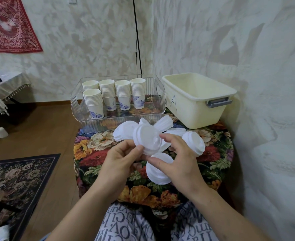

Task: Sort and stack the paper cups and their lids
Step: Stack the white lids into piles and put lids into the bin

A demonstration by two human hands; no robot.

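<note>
Both hands pinch one lid stack (pixel 147 140) above the bench (pixel 218 145): left hand (pixel 121 156) at its lower edge, right hand (pixel 175 158) beside. Loosely nested lids could slip and scatter among the loose lids (pixel 193 142).

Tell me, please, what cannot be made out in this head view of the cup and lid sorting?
- Lid count in the held lid stack: edges blur together.
- Cream bin contents: its near wall hides the floor.
- Rear-left cup stack: the front stack hides its lower part.
- Right hand fingertips: behind the lids.
</note>
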